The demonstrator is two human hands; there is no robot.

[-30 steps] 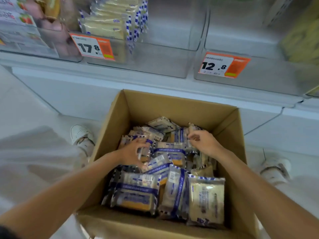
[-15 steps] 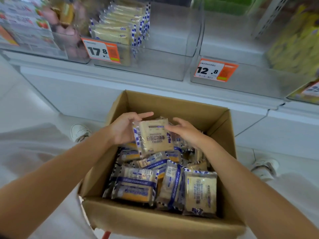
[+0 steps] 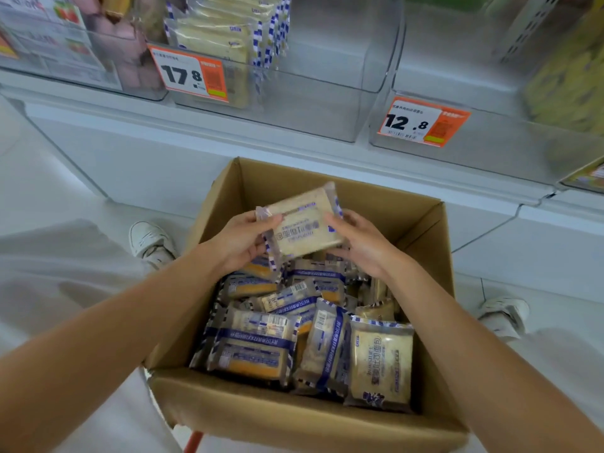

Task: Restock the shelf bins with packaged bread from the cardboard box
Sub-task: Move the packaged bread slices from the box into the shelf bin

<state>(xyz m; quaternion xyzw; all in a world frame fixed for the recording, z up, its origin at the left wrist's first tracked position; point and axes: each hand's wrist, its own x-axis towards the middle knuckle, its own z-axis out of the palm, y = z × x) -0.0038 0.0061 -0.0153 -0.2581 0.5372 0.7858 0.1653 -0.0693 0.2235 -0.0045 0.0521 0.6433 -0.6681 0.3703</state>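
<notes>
I hold one bread packet (image 3: 304, 225) between both hands, my left hand (image 3: 240, 241) pinching its left edge with thumb on top and my right hand (image 3: 366, 246) curled round its right edge, so the hands are apart with the packet spanning the gap. It sits slightly tilted over the far half of the cardboard box (image 3: 294, 416), lifted off the pile of packets (image 3: 258, 348) that fills the box in a loose jumble. The box's four walls stand open with no flaps across the top, and its far wall rises just behind the packet. Above that wall runs the white shelf edge (image 3: 228, 125), and on it sit clear bins side by side. The middle bin (image 3: 327, 106) carries a 17.8 price tag (image 3: 189, 73) and has a row of upright bread packets (image 3: 225, 31) along its left side, with bare room to their right. The right bin (image 3: 490, 148) carries a 12.8 price tag (image 3: 421, 122) and yellow packs (image 3: 568, 80) at its far right. The floor (image 3: 49, 178) is white, my shoes (image 3: 150, 240) stand either side of the box, and the white shelf base runs behind it.
</notes>
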